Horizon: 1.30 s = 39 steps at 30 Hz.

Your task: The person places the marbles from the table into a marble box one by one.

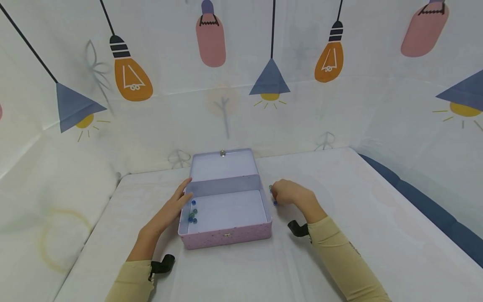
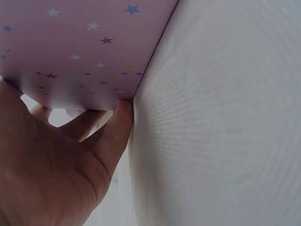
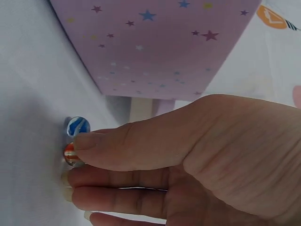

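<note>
A pink tin box (image 1: 230, 238) with a star pattern stands with its lid (image 1: 224, 164) open. Several blue and green marbles (image 1: 193, 211) lie inside along its left wall. My left hand (image 1: 171, 208) holds the box at its left side near the back corner, thumb over the rim. Right of the box, my right hand (image 1: 296, 195) is low on the table. In the right wrist view its thumb and forefinger pinch a red-striped marble (image 3: 70, 155), beside a blue-and-white marble (image 3: 78, 126). Another greenish marble (image 1: 270, 187) shows by the knuckles in the head view.
A white-covered table (image 1: 362, 235) extends around the box. Behind it hangs a white curtain (image 1: 162, 126) printed with lamps and bulbs. Dark blue padding (image 1: 426, 205) runs past the table's right edge. Black wrist mounts (image 1: 163, 264) stick out from both sleeves.
</note>
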Available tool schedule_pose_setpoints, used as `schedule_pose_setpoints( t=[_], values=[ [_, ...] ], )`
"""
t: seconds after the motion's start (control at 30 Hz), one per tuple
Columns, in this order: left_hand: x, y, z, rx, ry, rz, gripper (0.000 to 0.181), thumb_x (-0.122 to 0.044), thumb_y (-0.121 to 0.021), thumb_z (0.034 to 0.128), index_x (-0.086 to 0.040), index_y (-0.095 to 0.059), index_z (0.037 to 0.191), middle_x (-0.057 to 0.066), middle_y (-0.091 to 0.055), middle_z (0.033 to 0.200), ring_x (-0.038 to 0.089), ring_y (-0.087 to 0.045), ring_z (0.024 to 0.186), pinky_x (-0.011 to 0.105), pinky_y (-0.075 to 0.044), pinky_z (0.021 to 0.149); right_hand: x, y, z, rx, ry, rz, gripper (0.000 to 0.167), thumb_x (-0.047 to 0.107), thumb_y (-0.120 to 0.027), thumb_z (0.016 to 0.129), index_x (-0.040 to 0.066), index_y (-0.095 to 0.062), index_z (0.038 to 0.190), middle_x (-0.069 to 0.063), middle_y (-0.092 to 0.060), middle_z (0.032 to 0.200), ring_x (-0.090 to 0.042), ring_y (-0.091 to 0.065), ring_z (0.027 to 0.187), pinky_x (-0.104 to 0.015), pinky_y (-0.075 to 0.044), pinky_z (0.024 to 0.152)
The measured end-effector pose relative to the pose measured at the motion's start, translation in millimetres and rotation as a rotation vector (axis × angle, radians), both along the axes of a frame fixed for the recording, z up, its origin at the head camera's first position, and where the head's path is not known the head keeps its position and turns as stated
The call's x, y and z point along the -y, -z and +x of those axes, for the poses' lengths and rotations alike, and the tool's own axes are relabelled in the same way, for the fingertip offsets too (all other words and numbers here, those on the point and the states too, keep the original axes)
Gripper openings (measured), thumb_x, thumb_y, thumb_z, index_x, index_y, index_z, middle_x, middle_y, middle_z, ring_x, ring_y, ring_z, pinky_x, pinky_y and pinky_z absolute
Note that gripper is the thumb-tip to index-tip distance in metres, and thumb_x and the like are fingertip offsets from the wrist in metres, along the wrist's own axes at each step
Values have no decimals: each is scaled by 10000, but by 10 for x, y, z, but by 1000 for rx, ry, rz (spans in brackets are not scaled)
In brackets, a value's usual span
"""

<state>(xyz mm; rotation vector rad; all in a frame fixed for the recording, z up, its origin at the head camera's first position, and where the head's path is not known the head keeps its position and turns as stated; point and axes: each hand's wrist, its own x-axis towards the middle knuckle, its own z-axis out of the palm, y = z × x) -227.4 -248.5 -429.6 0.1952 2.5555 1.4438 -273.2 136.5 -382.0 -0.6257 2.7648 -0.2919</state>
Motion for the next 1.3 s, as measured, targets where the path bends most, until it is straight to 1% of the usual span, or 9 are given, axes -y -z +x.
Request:
schedule_pose_setpoints(
  t=[0.13,0.33,0.6,0.73,0.83,0.97,1.13,1.23,1.3],
  values=[
    [8,11,-5,-2,-1,0,619,-524,-329,1051,-457,-1,1572,48,29,1696,448,-24,1541,726,-271,1113,-3,57,-28,-5,4,5,142,-7,-572,904,56,-697,881,-37,-630,820,-170,-540,718,-279,-448,617],
    [17,18,-3,-5,0,7,625,-519,-334,1052,-440,-5,1577,45,28,1696,449,-23,1541,729,-266,1113,-8,90,-49,7,15,-9,134,0,-578,901,56,-697,881,-40,-626,821,-174,-542,724,-284,-446,622],
    [31,13,8,-5,-1,9,622,-524,-340,1049,-464,-5,1569,36,31,1696,446,-19,1542,728,-260,1116,-15,92,-70,13,5,-23,135,-5,-578,891,53,-698,871,-44,-624,818,-170,-532,716,-276,-434,612],
    [26,-3,16,-6,-1,4,620,-530,-339,1048,-466,-9,1568,38,29,1696,441,-18,1543,725,-257,1120,-37,70,-59,9,2,-32,151,-12,-562,884,43,-703,893,-53,-641,850,-171,-538,732,-279,-453,626],
    [23,-2,16,-4,-1,-1,615,-535,-336,1047,-478,-7,1564,41,27,1696,439,-22,1544,721,-261,1121,-56,52,-48,5,2,-37,176,-14,-554,882,38,-713,938,-62,-666,903,-174,-551,766,-294,-483,661],
    [24,6,14,-6,3,0,614,-530,-335,1049,-478,-5,1564,42,28,1696,436,-22,1545,718,-265,1122,-78,39,-44,-9,-16,-60,206,-27,-551,872,30,-726,963,-75,-686,943,-179,-562,788,-300,-500,681],
    [18,-3,19,-10,8,0,613,-529,-335,1049,-480,-5,1563,39,31,1696,436,-21,1545,722,-265,1119,-73,15,-35,-27,-52,-104,194,-29,-563,858,27,-732,937,-74,-698,959,-174,-557,780,-270,-478,648],
    [14,-9,23,-9,9,5,615,-528,-338,1049,-475,-7,1565,43,32,1696,438,-17,1544,723,-261,1120,-54,-14,-29,-34,-72,-132,175,-19,-579,843,30,-724,927,-61,-699,939,-167,-559,782,-270,-482,654],
    [12,-12,25,-7,8,6,615,-529,-338,1049,-475,-8,1565,45,31,1695,439,-17,1544,723,-262,1119,-41,-34,-24,-45,-91,-148,161,-13,-583,837,33,-716,916,-48,-689,897,-162,-561,776,-275,-488,663]
  ],
)
